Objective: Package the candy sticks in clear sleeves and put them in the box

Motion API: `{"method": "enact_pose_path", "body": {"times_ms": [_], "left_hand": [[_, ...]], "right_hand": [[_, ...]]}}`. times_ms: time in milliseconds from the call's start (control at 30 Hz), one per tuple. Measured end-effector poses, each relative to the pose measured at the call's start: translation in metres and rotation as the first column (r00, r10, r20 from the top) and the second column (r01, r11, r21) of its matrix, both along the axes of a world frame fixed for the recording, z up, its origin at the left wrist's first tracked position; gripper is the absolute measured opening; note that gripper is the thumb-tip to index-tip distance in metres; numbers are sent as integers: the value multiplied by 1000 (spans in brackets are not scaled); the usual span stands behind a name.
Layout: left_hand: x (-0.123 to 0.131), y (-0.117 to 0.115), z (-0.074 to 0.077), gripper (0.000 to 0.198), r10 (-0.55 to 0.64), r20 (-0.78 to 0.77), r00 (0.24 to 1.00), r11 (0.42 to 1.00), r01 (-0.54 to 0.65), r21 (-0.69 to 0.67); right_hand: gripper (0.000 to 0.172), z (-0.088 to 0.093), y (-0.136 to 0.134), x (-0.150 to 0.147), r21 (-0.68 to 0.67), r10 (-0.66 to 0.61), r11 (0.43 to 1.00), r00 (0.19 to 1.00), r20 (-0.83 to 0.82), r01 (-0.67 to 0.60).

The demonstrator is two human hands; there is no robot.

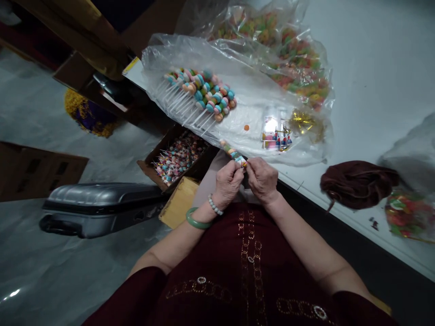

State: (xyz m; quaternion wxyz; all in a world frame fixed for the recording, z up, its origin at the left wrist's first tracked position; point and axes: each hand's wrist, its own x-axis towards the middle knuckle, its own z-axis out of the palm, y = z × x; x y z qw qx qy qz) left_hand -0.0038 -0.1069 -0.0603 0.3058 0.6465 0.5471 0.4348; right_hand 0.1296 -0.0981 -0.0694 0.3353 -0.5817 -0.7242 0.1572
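Note:
My left hand [228, 182] and my right hand [261, 177] are closed side by side just below the table edge, both pinching one candy skewer [233, 153] wrapped in clear film. The skewer sticks up and to the left from my fingers. On the table above lies a pile of candy skewers [200, 93] with white sticks on a clear plastic sheet [251, 97]. Small printed labels [274, 134] and gold twist ties [303, 122] lie on the same sheet.
A bag of sugared candies [295, 68] sits at the table's back. A dark brown cloth [356, 183] and another candy bag [408, 215] lie at right. Left of me on the floor are a cardboard box of wrapped skewers [178, 158], a grey suitcase [98, 208] and a wooden stool [178, 201].

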Motion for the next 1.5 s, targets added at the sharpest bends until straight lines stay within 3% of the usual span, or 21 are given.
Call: {"method": "enact_pose_path", "body": {"times_ms": [133, 300, 367, 467, 600, 733, 833, 967, 1000, 1067, 1133, 1167, 1233, 1300, 1400, 1500], "left_hand": [[1, 0, -1, 20, -50, -16, 999, 999, 50, -21], [0, -1, -8, 18, -53, -67, 996, 996, 48, -70], [0, -1, -12, 18, -71, -107, 992, 996, 66, -58], [0, -2, -16, 20, -83, -172, 982, 996, 85, 6], [3, -1, -13, 20, -12, -184, 983, 999, 21, 49], [5, 0, -7, 21, 77, -70, 995, 995, -81, -51], [3, -3, -1, 21, 38, 104, 994, 987, -21, -160], [-1, -4, 1, 33, 77, 295, 952, 944, 25, -328], [0, -4, 0, 36, 95, 357, 929, 909, 65, -412], [2, -1, -4, 35, 146, 545, 826, 781, 242, -576], [5, 1, -8, 33, 260, 729, 633, 647, 446, -618], [7, 2, -9, 34, 326, 780, 534, 614, 508, -604], [9, 4, -12, 32, 426, 814, 394, 614, 535, -580], [11, 6, -13, 28, 480, 814, 327, 643, 499, -580], [10, 9, -14, 24, 511, 813, 280, 666, 469, -580], [7, 14, -12, 28, 499, 812, 304, 664, 469, -583]], "right_hand": [[21, 4, -3, -2, 46, -24, 999, 981, 191, 16], [15, 4, -2, -1, -208, 59, 977, 998, 24, -52], [13, 2, -1, -1, -271, 79, 960, 996, 29, -68], [13, -3, -2, -2, -192, 44, 981, 993, 111, -22], [19, -5, -7, -3, 77, -69, 995, 990, 121, 60], [20, -1, -13, -1, 215, -12, 977, 998, 57, 0], [14, 0, -12, 2, 127, -41, 990, 988, -151, 60], [15, 1, -6, 5, -80, -191, 982, 888, -418, 173], [14, 1, -4, 4, -146, -211, 976, 850, -482, 160], [9, 2, -2, 2, -285, -253, 954, 749, -612, 89], [5, 2, -1, -1, -381, -283, 925, 669, -687, 0], [6, 2, -1, -3, -404, -291, 914, 661, -692, -21], [12, 1, -3, -5, -413, -303, 910, 707, -639, 17], [18, 0, -6, -8, -384, -319, 918, 757, -570, 98], [17, -2, -9, -11, -397, -328, 914, 735, -593, 87], [17, -2, -7, -10, -494, -330, 864, 627, -706, -102]]}}
